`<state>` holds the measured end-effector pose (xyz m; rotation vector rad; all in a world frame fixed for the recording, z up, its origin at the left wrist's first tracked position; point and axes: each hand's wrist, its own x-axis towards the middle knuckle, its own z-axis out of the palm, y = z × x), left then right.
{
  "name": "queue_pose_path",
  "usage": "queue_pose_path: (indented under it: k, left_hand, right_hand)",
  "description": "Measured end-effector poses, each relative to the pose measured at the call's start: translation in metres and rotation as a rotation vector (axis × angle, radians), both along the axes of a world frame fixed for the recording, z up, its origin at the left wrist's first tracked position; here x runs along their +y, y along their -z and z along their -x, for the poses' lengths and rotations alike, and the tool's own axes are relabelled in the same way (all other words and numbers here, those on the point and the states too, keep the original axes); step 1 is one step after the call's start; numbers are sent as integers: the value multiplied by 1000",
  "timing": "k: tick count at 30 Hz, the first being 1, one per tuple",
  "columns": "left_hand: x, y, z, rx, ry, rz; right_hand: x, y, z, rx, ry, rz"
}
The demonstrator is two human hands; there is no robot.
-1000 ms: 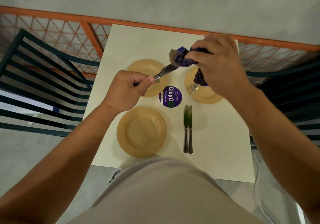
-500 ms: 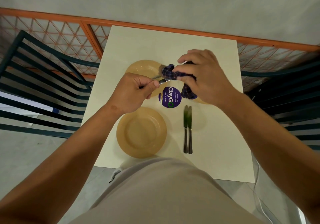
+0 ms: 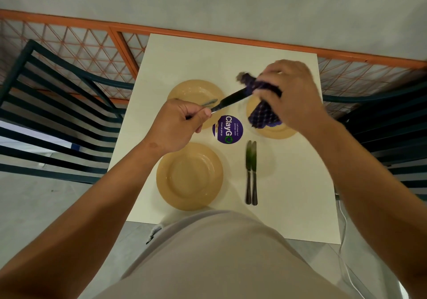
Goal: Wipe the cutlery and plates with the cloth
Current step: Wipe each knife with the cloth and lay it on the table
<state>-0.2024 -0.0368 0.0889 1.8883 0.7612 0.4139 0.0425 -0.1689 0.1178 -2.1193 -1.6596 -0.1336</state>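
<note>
My left hand [image 3: 178,123] grips the handle of a table knife [image 3: 231,99] held above the table, blade pointing right. My right hand [image 3: 291,95] pinches a dark purple checked cloth [image 3: 263,111] around the blade's far end. Three tan plates lie on the cream table [image 3: 295,197]: one near me [image 3: 189,176], one at the back left [image 3: 196,90] partly behind my left hand, one at the right [image 3: 275,132] under the cloth. A piece of cutlery [image 3: 209,102] rests on the back left plate. Two knives [image 3: 251,171] lie side by side right of the near plate.
A round purple sticker [image 3: 227,129] marks the table's middle. Dark green slatted chairs stand at the left [image 3: 60,113] and the right [image 3: 392,125]. An orange mesh railing [image 3: 92,51] runs behind the table. A white cable [image 3: 344,229] hangs by the table's right edge.
My right hand slid the cloth back out along the blade to the right, away from my left hand, uncovering most of the blade. My left hand stayed nearly still.
</note>
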Motion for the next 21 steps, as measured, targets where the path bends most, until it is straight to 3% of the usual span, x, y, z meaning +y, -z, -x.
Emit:
queue_pose_path:
  k: [5, 11, 14, 19, 21]
  left_hand:
    - [1, 1, 0, -23, -137, 80]
    - [-13, -6, -22, -11, -138, 27]
    - [-21, -9, -27, -37, -103, -15]
    - [-24, -2, -22, -39, -132, -38]
    - [-26, -3, -25, -40, -143, -35]
  right_hand:
    - [-10, -8, -26, 140, 282, -82]
    - [8, -9, 62, 184, 127, -103]
    - [16, 8, 80, 97, -13, -116]
    - [31, 8, 28, 152, 266, -184]
    - [32, 12, 40, 143, 231, -160]
